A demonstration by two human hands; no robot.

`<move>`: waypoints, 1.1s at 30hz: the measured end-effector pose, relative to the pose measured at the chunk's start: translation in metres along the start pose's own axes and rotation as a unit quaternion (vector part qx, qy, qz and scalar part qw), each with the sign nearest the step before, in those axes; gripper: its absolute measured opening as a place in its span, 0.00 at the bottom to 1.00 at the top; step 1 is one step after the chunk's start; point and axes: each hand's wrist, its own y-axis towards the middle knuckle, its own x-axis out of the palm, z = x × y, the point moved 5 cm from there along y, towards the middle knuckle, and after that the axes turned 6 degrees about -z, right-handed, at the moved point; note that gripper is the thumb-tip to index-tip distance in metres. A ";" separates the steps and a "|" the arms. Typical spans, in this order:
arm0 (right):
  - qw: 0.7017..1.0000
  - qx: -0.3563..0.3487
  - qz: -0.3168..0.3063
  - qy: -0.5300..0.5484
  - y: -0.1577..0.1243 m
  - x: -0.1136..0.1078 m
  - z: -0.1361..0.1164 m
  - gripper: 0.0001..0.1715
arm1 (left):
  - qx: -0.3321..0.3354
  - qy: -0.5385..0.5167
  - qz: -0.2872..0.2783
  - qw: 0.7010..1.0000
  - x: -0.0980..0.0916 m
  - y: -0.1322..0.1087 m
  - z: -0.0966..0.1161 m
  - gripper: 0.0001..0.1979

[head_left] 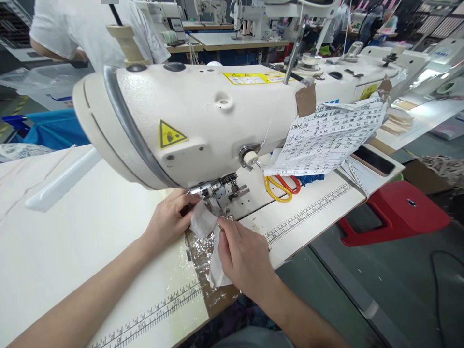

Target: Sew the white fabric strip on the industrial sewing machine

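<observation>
A piece of thin white fabric (203, 220) lies at the needle area of a cream-coloured sewing machine (203, 121). My left hand (168, 215) is closed on the fabric's left side, close beside the presser foot (217, 205). With thumb and fingers pinched, my right hand (246, 253) grips the same fabric just in front of the foot. A loose end of it hangs below that hand toward the table's front edge. The needle tip and the fingertips of my left hand are partly hidden.
Yellow-handled scissors (277, 188) and a red handle lie right of the needle. A handwritten sheet (322, 135) is taped to the machine. A phone (373, 160) rests farther right, above a red stool (395, 212). A person in a white shirt (94, 29) is behind the machine.
</observation>
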 end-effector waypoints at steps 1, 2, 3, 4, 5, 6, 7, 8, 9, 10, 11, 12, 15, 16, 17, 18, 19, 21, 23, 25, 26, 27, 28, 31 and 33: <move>1.000 0.004 -0.001 -0.006 0.000 0.000 0.000 0.16 | 0.000 0.003 0.001 1.000 0.000 0.000 0.000 0.13; 1.000 0.007 -0.001 -0.011 0.000 0.001 0.000 0.16 | 0.000 0.006 0.003 1.000 -0.001 0.000 0.001 0.13; 1.000 0.010 -0.003 -0.013 0.001 0.001 0.000 0.15 | 0.002 0.011 0.004 1.000 -0.001 -0.001 0.001 0.13; 1.000 0.011 -0.004 -0.014 0.001 0.002 0.000 0.15 | 0.006 0.015 0.006 1.000 -0.001 -0.001 0.002 0.12; 1.000 0.012 -0.005 -0.016 0.001 0.002 0.000 0.15 | 0.015 0.021 0.010 1.000 -0.001 -0.001 0.003 0.11; 1.000 0.013 -0.005 -0.018 0.001 0.002 0.000 0.15 | 0.030 0.029 0.017 0.999 -0.002 -0.001 0.004 0.09; 1.000 0.013 -0.007 -0.021 0.001 0.003 0.001 0.15 | 0.050 0.039 0.025 0.998 -0.002 -0.001 0.007 0.07; 1.000 0.014 -0.009 -0.024 0.001 0.003 0.001 0.15 | 0.076 0.053 0.035 0.995 -0.003 -0.001 0.010 0.05; 0.999 0.015 -0.010 -0.029 0.001 0.003 0.001 0.15 | 0.101 0.070 0.041 0.992 -0.003 -0.001 0.013 0.04; 0.999 0.014 -0.010 -0.035 0.002 0.004 0.002 0.15 | 0.124 0.088 0.043 0.987 -0.003 -0.002 0.016 0.04; 0.999 0.012 -0.008 -0.043 0.002 0.005 0.002 0.15 | 0.142 0.103 0.039 0.984 -0.003 -0.002 0.018 0.05; 0.999 0.009 -0.004 -0.052 0.003 0.005 0.001 0.16 | 0.154 0.113 0.030 0.981 -0.003 -0.001 0.020 0.06; 0.997 0.003 0.007 -0.075 0.002 0.004 -0.001 0.17 | 0.162 0.099 -0.005 0.982 -0.005 -0.002 0.022 0.08; 0.997 0.003 0.010 -0.074 -0.001 0.002 -0.002 0.17 | 0.161 0.087 -0.020 0.983 -0.007 -0.003 0.023 0.09; 0.998 0.005 0.013 -0.063 -0.006 -0.002 -0.003 0.15 | 0.159 0.076 -0.037 0.984 -0.008 -0.004 0.023 0.11; 0.999 0.011 0.011 -0.038 -0.014 -0.007 -0.004 0.14 | 0.154 0.071 -0.056 0.984 -0.008 -0.006 0.024 0.13; 1.000 0.017 0.003 -0.001 -0.024 -0.013 -0.005 0.13 | 0.149 0.073 -0.075 0.983 -0.008 -0.007 0.025 0.14; 0.994 0.040 -0.042 0.098 -0.049 -0.023 -0.006 0.11 | 0.134 0.100 -0.106 0.980 -0.007 -0.011 0.027 0.17; 0.979 0.069 -0.112 0.158 -0.079 -0.029 -0.005 0.09 | 0.118 0.142 -0.117 0.976 -0.003 -0.014 0.032 0.18; 0.972 0.091 -0.145 0.161 -0.105 -0.034 -0.003 0.10 | 0.104 0.186 -0.105 0.971 0.001 -0.015 0.039 0.19; 0.972 0.097 -0.144 0.160 -0.114 -0.036 -0.001 0.11 | 0.098 0.207 -0.096 0.969 0.003 -0.015 0.043 0.20; 0.972 0.098 -0.139 0.164 -0.121 -0.038 0.000 0.11 | 0.094 0.226 -0.085 0.966 0.005 -0.015 0.046 0.20; 0.972 0.097 -0.129 0.171 -0.125 -0.039 0.002 0.11 | 0.092 0.242 -0.076 0.963 0.008 -0.015 0.050 0.20; 0.972 0.083 -0.106 0.194 -0.127 -0.039 0.005 0.11 | 0.078 0.262 -0.065 0.960 0.013 -0.017 0.058 0.19; 0.972 0.075 -0.104 0.196 -0.127 -0.040 0.006 0.12 | 0.066 0.258 -0.071 0.961 0.015 -0.020 0.061 0.20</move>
